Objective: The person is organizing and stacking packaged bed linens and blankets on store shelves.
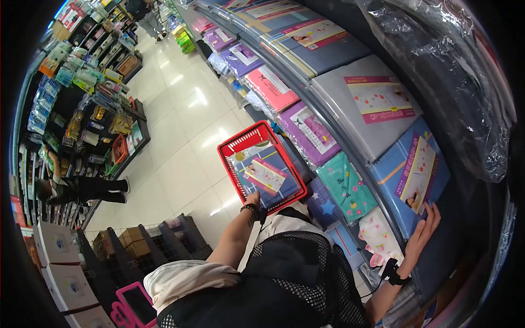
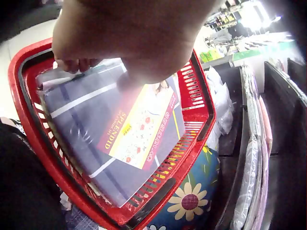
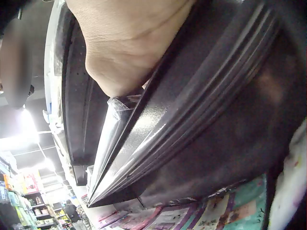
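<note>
My left hand (image 1: 252, 200) is at the near rim of a red shopping basket (image 1: 301, 195), its fingers at the edge of a plastic-wrapped package of blue checked fabric (image 2: 81, 129). This package lies in the basket with its SPLENDID label facing up. In the left wrist view, the left hand's curled fingers and thumb are at the package's edge, holding it. To the right, my right hand (image 1: 421, 236) rests with extended fingers at the near corner of another blue checked package (image 1: 389, 175) on the shelf. Its fingertips are hidden in the right wrist view.
A grey package (image 1: 333, 93) lies farther along the shelf. Below it, a lower row holds purple (image 1: 292, 123), pink and green packages (image 1: 342, 180). Clear plastic sheeting (image 1: 437, 65) hangs at right. Across the tiled aisle (image 1: 186, 117), a person (image 1: 82, 188) stands by stocked shelves.
</note>
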`<state>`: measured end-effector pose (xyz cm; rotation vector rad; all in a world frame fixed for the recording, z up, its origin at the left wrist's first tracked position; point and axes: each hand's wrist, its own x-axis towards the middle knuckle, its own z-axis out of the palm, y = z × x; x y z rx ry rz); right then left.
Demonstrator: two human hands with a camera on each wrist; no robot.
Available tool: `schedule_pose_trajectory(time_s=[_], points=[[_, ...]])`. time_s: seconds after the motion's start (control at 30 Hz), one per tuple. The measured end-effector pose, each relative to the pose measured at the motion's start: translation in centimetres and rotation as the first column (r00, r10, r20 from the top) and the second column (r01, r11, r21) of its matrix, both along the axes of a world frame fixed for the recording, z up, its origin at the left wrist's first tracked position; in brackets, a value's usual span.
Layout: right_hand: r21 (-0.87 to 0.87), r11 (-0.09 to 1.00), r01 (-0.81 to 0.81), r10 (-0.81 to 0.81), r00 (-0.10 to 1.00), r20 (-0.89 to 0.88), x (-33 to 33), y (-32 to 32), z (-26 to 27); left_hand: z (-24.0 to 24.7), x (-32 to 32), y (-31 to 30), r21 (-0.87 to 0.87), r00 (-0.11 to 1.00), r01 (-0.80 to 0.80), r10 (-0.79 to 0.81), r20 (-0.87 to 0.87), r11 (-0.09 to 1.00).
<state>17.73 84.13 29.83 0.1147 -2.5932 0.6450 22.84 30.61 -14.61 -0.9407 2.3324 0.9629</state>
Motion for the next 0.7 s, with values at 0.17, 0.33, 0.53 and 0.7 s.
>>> schedule_pose_trajectory(time_s=[0.17,0.33,0.53,0.7], points=[[-0.006,1.0,-0.001,0.001,1.0,0.002,0.0,0.0,-0.1,-1.3,0.1,-1.2,0.162,0.953,-0.301,0.3,0.034,0.94],[-0.008,1.0,0.003,-0.003,1.0,-0.009,0.1,0.1,-0.3,-3.0,0.0,-0.7,0.305,0.83,-0.552,0.546,0.112,0.776],[0.017,1.0,0.022,-0.022,1.0,-0.015,0.3,0.1,-0.5,0.2,0.9,-1.0,0.601,0.703,-0.612,0.702,0.116,0.514],[-0.025,0.999,0.039,-0.04,0.999,-0.017,0.5,-0.2,-0.5,0.9,2.4,-2.1,0.613,0.663,-0.647,0.733,0.156,0.454]])
